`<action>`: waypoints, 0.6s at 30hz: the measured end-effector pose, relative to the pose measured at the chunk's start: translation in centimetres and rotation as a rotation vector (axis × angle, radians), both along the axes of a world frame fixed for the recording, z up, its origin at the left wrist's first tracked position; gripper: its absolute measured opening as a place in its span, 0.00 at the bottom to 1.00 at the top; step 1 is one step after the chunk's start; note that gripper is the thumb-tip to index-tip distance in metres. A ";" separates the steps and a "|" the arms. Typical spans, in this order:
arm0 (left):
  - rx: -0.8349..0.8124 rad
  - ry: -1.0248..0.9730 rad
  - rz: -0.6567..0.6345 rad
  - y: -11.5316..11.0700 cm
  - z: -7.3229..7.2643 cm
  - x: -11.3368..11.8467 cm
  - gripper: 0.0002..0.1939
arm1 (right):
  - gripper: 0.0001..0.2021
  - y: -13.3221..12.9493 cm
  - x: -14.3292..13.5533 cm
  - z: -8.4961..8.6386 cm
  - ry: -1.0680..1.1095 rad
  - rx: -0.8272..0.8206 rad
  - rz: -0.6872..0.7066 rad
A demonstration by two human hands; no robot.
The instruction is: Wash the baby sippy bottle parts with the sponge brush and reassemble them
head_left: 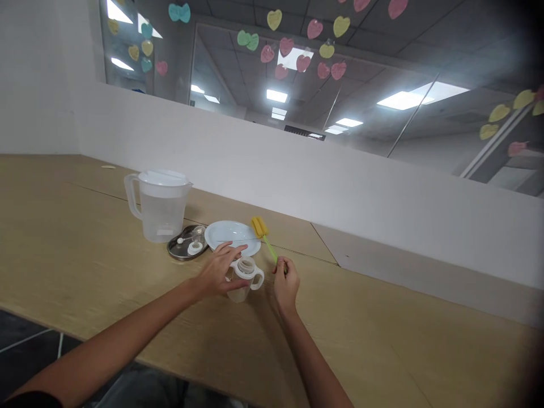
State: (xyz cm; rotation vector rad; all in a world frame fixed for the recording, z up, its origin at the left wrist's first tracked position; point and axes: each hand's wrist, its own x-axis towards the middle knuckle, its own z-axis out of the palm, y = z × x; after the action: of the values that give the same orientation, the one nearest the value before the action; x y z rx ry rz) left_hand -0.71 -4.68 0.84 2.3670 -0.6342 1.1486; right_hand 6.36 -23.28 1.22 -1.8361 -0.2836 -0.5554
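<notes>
our left hand spreads its fingers wide about the open-topped bottle, perhaps to steady it on the near side of the plate, contact unclear; to its right, our right hand pinches the sponge brush by its green handle, likely leaving the head free

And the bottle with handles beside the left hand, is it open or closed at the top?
Open: no lid covers the bottle, and its round mouth shows uncovered from above.
</notes>
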 end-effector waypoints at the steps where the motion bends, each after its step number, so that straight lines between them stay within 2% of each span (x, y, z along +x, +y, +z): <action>1: 0.008 0.011 0.002 0.0 -0.1 0.1 0.38 | 0.22 0.0 -0.1 0.1 -0.001 -0.003 0.004; 11: 0.013 0.092 0.043 0.8 -0.6 0.4 0.37 | 0.22 -0.2 0.2 -0.2 -0.008 -0.053 -0.011; 18: 0.050 0.098 0.058 1.2 -0.5 0.5 0.35 | 0.21 -0.4 0.8 -0.6 0.026 -0.080 -0.090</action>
State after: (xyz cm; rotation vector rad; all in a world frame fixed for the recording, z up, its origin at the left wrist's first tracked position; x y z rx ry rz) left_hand -0.24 -3.47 0.35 2.4819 -0.5701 1.0443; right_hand 7.18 -23.70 0.60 -1.9399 -0.2092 -0.5898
